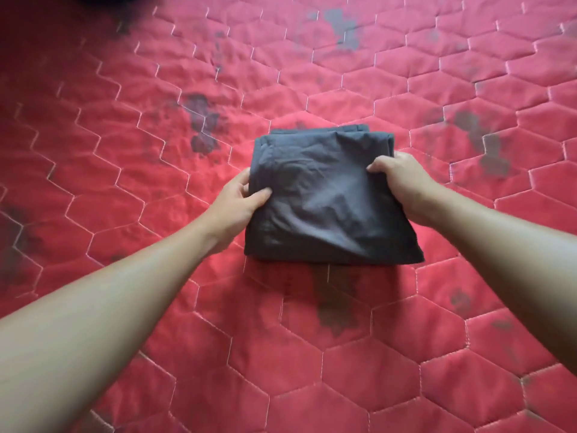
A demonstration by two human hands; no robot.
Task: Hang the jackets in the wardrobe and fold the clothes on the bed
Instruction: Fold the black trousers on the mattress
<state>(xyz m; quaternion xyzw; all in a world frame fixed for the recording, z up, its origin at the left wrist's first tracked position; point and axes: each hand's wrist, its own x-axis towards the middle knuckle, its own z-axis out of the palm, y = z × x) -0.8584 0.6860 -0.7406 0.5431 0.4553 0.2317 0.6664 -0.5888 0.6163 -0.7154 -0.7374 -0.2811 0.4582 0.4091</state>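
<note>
Both hands held one dark grey garment (327,198), folded into a thick, roughly square bundle, near the middle of the bed (468,354). The left hand (239,203) gripped the bundle's left edge. Its thumb lay on top of the cloth, and its fingers (245,179) curled round the edge and went out of sight beneath. The right hand (402,179) gripped the right edge farther up, toward the far corner. Its thumb pressed on top and its other fingers wrapped round the side, mostly hidden. The bare left forearm (109,307) reached in from the lower left, and the bare right forearm (499,251) from the right side.

The garment's top layer was smooth with a few soft creases, and several stacked layers showed along its far edge. A shadow lay under its near edge; whether that edge rested on the bed or hung just above it could not be told.

The bed wore a red quilted cover (140,145) stitched in pale hexagons and marked with scattered dark grey stains (203,120). A dark, blurred shape (118,0) sat at the top left edge of the view, too unclear to identify.
</note>
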